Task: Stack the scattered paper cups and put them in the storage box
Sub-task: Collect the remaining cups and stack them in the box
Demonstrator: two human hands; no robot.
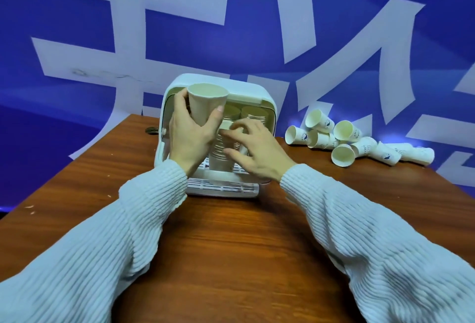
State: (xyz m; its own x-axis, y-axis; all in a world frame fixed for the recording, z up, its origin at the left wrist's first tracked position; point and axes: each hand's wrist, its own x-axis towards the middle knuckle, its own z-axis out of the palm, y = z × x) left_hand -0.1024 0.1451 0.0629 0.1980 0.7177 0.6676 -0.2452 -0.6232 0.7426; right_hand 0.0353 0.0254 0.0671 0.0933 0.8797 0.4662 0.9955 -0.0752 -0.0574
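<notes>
A white storage box [259, 92] stands open toward me at the middle of the wooden table. Inside it are stacks of paper cups [218, 153], with more stacks behind. My left hand [190, 132] grips a white paper cup [205, 106], mouth up, held in front of the box's upper left. My right hand [254, 147] reaches into the box, its fingers curled round the front stack of cups. A pile of several loose paper cups [344, 140] with blue logos lies on its sides at the table's right.
The box's slotted white tray [221, 190] juts out toward me at its base. A round cable hole [151, 130] sits in the table left of the box. A blue wall with large white characters stands close behind the table's far edge.
</notes>
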